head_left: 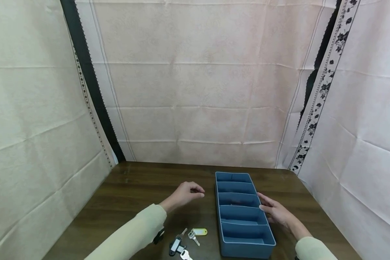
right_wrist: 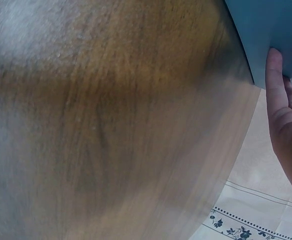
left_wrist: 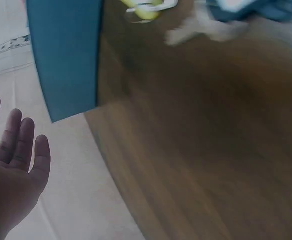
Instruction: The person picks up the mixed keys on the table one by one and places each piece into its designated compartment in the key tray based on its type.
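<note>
A long blue tray point(head_left: 243, 249) with several compartments stands on the table, right of centre. My right hand point(head_left: 279, 213) touches its right side with the fingers spread along the wall; in the right wrist view a fingertip of that hand point(right_wrist: 286, 110) lies against the blue wall point(right_wrist: 271, 25). Left of the tray, my left hand point(head_left: 183, 195) is above the table, fingers loosely bent, holding nothing. The left wrist view has this hand point(left_wrist: 15, 170) beside the blue wall point(left_wrist: 65, 60), apart from it. Something small and dark seems to lie in the middle compartment, too unclear to name.
Near the table's front lie keys point(head_left: 193, 236) with a yellow tag point(head_left: 200, 232), and more keys point(head_left: 185, 255) with a dark-edged tag point(head_left: 175, 245). The wooden table point(head_left: 117, 213) ends at a pale cloth point(head_left: 195, 90) behind, with cloths on both sides.
</note>
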Action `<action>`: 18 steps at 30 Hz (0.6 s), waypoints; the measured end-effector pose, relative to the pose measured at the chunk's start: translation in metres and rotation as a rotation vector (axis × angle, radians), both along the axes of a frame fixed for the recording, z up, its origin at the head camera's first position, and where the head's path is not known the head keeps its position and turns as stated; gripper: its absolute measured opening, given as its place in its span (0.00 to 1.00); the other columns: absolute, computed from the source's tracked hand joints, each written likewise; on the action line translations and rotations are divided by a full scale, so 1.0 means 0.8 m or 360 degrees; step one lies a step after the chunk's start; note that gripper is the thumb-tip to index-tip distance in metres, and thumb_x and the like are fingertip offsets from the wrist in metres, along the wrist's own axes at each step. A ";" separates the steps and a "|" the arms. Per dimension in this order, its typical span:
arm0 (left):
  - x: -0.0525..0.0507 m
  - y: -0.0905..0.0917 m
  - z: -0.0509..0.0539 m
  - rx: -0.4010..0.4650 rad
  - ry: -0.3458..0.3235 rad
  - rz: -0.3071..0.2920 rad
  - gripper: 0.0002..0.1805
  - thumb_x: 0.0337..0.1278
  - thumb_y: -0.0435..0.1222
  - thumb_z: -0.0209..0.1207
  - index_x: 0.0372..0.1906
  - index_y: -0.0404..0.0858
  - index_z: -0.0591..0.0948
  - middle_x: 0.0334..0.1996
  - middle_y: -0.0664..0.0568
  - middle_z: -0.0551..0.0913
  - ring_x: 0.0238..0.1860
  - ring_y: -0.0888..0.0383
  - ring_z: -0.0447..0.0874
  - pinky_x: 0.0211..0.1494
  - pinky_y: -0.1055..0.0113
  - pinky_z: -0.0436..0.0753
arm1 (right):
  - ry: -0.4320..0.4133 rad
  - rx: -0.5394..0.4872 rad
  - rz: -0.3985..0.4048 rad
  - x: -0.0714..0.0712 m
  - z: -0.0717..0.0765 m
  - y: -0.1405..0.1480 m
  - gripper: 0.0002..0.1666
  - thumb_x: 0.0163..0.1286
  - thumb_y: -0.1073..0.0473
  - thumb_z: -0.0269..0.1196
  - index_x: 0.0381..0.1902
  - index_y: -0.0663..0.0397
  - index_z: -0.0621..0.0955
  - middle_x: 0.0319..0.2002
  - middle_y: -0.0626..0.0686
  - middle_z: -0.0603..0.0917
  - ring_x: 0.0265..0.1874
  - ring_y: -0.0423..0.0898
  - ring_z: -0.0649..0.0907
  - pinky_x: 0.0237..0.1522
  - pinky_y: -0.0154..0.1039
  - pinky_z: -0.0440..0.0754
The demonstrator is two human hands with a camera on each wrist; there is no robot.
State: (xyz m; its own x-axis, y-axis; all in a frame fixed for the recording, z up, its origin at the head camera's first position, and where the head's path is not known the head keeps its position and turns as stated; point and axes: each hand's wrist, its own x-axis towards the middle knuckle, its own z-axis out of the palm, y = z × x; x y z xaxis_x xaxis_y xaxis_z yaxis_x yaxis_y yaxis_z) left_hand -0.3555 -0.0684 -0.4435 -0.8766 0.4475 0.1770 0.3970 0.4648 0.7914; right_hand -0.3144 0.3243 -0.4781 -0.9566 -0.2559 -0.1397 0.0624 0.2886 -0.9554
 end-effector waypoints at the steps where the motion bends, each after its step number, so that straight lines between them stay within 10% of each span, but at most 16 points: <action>1: 0.003 -0.006 -0.003 -0.0015 -0.0008 -0.0004 0.06 0.64 0.42 0.64 0.43 0.50 0.86 0.41 0.60 0.82 0.43 0.59 0.78 0.47 0.61 0.79 | 0.0003 0.0003 -0.0002 0.001 0.000 0.000 0.37 0.79 0.58 0.52 0.78 0.56 0.52 0.72 0.74 0.56 0.65 0.71 0.68 0.53 0.62 0.77; 18: 0.059 -0.094 -0.039 -0.0135 -0.0034 -0.0243 0.08 0.62 0.39 0.65 0.43 0.41 0.87 0.39 0.61 0.83 0.42 0.62 0.79 0.45 0.66 0.77 | 0.0031 -0.0007 -0.0018 0.003 0.000 -0.003 0.35 0.79 0.60 0.51 0.78 0.57 0.53 0.71 0.75 0.57 0.62 0.69 0.72 0.52 0.61 0.78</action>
